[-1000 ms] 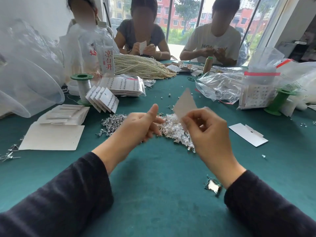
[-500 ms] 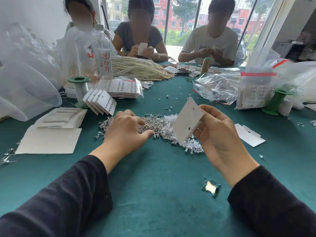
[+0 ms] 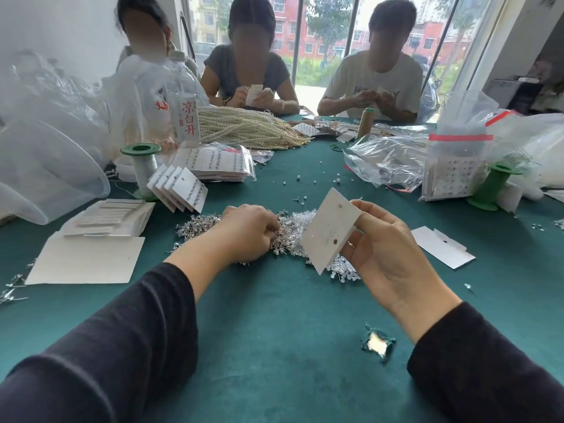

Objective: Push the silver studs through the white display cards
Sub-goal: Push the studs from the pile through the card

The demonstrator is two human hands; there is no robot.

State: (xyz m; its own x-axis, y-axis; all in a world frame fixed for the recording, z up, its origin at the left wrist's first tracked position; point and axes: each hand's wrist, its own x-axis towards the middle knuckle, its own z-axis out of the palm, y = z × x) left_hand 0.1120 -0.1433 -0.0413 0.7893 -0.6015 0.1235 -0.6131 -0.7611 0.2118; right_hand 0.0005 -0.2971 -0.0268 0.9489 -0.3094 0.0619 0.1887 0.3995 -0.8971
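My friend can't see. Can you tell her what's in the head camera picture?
A person's right hand holds a white display card above a green table, while the left hand touches a pile of silver studs. Three people sit opposite.

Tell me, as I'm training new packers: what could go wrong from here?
The left hand digs into the tangled stud pile, so it may lift several studs at once or get pricked by a post. The right hand pinches the white card at one edge only; it could bend when a stud is pushed in. A dropped stud might vanish in the torn hole in the green cloth.
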